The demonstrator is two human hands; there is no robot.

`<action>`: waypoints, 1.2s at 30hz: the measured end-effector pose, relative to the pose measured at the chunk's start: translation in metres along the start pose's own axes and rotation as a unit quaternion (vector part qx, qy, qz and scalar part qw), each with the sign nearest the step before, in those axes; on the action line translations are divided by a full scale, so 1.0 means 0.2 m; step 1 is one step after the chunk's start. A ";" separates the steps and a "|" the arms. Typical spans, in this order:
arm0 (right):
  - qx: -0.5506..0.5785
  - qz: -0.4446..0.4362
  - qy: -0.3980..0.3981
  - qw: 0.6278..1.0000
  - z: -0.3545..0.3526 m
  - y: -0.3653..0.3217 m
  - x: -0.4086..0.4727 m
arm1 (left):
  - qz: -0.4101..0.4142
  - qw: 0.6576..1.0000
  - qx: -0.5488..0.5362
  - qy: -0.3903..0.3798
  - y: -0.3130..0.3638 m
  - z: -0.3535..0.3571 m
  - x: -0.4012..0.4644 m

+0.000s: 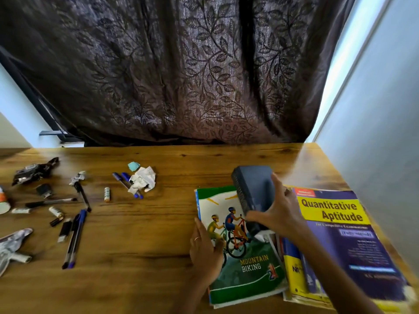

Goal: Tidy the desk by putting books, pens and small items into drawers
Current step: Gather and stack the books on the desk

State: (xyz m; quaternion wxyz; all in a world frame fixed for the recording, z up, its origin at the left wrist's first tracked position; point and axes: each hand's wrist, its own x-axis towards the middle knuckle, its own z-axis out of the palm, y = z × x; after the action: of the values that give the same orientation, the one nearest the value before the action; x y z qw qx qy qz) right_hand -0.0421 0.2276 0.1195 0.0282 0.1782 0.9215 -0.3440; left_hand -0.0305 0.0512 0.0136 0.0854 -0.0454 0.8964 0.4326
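Wooden desk (158, 257) fills the lower half of the head view, with a dark leaf-patterned curtain (172, 71) hanging behind its far edge.

At lower right of the frame lie the books. A green "Mountain Biking" book (249, 275) lies flat, and just right of it a purple and yellow "Quantitative Aptitude" book (344, 241) lies flat too, with a thinner yellow and blue book (292, 266) showing between them. The left hand (205, 252) rests on the left edge of the Mountain Biking book, fingers mostly straight along the edge and thumb lying across the cover. The right hand (277, 214) grips a thick dark blue book (254, 196), thumb on its near side and fingers wrapped over its far side; that book is tilted up, its lower end over the Mountain Biking cover.

Toward centre left, a crumpled white paper (144, 180) sits beside two blue pens (128, 184), with a small teal scrap (134, 166) just behind it and a small white tube (107, 194) to the left. Further left lie more pens (76, 236), a black pen (51, 202), a black crumpled wrapper (36, 169), small dark USB-like items (64, 230) and, at the lower left edge, a silvery wrapper (11, 248).
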 end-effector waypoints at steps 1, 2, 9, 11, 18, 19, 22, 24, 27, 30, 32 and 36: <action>-0.013 -0.005 -0.013 1.000 0.05 -0.01 -0.03 | 0.009 1.000 0.017 0.007 0.00 0.00 0.00; -0.024 -0.013 -0.026 0.999 0.11 -0.03 -0.06 | 0.009 1.000 0.006 0.014 0.00 0.00 0.00; -0.049 -0.004 -0.035 0.998 0.40 -0.06 -0.18 | -0.056 0.958 -0.281 0.013 -0.04 -0.02 0.00; -0.003 0.000 -0.007 1.000 0.36 -0.05 -0.14 | -0.032 0.956 -0.291 0.000 0.01 -0.04 -0.04; 0.063 0.079 -0.065 0.993 0.33 0.10 -0.03 | -0.023 0.961 -0.274 -0.026 -0.03 0.01 -0.02; 0.055 0.081 -0.069 0.993 0.35 0.11 -0.05 | -0.023 0.963 -0.265 -0.033 -0.05 0.02 -0.01; 0.056 0.070 -0.051 0.995 0.38 0.11 -0.09 | -0.008 0.971 -0.232 -0.053 -0.06 0.03 0.03; 0.084 0.068 -0.040 0.993 0.37 0.11 -0.10 | 0.003 0.972 -0.226 -0.070 -0.08 0.04 0.07; 0.141 0.057 -0.049 0.987 0.33 0.14 -0.10 | 0.016 0.976 -0.210 -0.063 -0.14 0.10 0.13; 0.175 0.039 -0.050 0.983 0.29 0.16 -0.14 | 0.014 0.977 -0.207 -0.050 -0.07 0.07 0.09; 0.187 0.029 -0.049 0.981 0.26 0.18 -0.18 | 0.022 0.977 -0.207 -0.038 -0.02 0.07 0.04; 0.220 -0.020 0.005 0.975 0.20 0.24 -0.32 | 0.037 0.984 -0.167 0.047 -0.03 0.12 -0.13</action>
State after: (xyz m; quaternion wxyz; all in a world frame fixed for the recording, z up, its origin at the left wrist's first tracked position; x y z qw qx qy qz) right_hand 0.0315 0.2150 0.0701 -0.0231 0.1636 0.8267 -0.5378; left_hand -0.0013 0.0673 -0.0005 0.0185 -0.0459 0.8155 0.5766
